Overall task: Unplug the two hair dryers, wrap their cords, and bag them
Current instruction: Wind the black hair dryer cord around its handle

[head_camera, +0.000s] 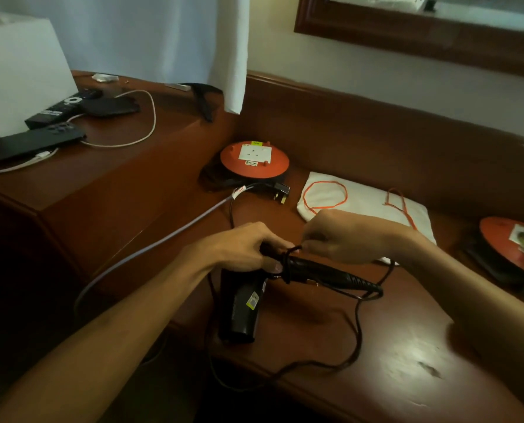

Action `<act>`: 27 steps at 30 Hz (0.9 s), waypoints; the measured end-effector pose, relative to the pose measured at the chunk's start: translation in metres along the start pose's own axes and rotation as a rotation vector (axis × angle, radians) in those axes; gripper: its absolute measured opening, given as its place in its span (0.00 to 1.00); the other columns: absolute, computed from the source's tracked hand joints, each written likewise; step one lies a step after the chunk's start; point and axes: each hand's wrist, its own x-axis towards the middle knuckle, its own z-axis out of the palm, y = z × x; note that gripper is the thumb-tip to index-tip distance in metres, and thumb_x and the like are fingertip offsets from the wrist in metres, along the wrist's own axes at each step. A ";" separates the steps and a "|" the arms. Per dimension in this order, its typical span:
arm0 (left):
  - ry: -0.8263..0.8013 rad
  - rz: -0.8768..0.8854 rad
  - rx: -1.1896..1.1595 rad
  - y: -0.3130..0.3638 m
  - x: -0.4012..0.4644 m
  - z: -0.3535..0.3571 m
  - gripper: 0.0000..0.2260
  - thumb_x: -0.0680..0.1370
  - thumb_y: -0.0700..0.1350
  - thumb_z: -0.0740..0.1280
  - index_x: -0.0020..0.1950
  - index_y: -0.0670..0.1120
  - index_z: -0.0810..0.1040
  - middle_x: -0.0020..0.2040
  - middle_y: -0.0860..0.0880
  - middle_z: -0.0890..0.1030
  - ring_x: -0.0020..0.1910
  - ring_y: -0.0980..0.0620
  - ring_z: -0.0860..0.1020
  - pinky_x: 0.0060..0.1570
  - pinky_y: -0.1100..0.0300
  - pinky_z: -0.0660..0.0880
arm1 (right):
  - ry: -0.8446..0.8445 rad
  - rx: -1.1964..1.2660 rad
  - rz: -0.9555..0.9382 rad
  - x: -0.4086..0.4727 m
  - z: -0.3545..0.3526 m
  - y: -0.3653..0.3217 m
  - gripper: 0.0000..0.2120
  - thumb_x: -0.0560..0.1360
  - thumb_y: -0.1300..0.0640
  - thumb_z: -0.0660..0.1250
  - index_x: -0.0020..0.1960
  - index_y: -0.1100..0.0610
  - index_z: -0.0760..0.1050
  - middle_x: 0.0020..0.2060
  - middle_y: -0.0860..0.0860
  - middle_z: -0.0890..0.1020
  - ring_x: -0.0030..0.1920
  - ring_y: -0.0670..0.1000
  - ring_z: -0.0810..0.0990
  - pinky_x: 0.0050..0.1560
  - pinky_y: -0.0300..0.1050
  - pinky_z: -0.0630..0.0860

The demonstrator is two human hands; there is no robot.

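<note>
I have one hair dryer [245, 303] unplugged, its plug [280, 190] lying loose just in front of the orange socket reel [254, 160], and only the first turn of cord [357, 334] is round the handle, so most of the wrapping, the bagging in the white drawstring bag [364, 199] and apparently the whole second dryer remain. My left hand [242, 248] grips the dryer where handle meets body, fingers curled round it, nearer me than the reel. My right hand [343, 236] pinches the cord loop just above the handle, beside the bag.
</note>
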 end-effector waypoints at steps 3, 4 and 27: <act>0.013 -0.047 0.029 -0.003 0.002 0.003 0.16 0.77 0.46 0.74 0.65 0.53 0.81 0.43 0.62 0.77 0.44 0.65 0.78 0.42 0.71 0.67 | 0.095 0.121 -0.003 -0.006 0.000 0.006 0.10 0.82 0.56 0.64 0.45 0.53 0.82 0.37 0.50 0.82 0.38 0.54 0.79 0.41 0.54 0.75; 0.002 -0.053 0.014 -0.004 0.002 0.002 0.11 0.77 0.46 0.74 0.59 0.54 0.83 0.42 0.60 0.77 0.44 0.61 0.79 0.42 0.67 0.69 | 0.118 0.187 0.007 -0.008 0.002 0.007 0.10 0.82 0.56 0.64 0.46 0.52 0.83 0.36 0.50 0.82 0.36 0.55 0.78 0.39 0.55 0.74; -0.019 -0.021 0.037 0.003 0.000 -0.003 0.24 0.77 0.47 0.72 0.73 0.59 0.75 0.60 0.63 0.83 0.60 0.64 0.78 0.66 0.59 0.72 | 0.346 1.245 0.439 -0.010 0.038 0.013 0.13 0.84 0.61 0.59 0.54 0.69 0.79 0.28 0.50 0.68 0.25 0.46 0.63 0.25 0.39 0.58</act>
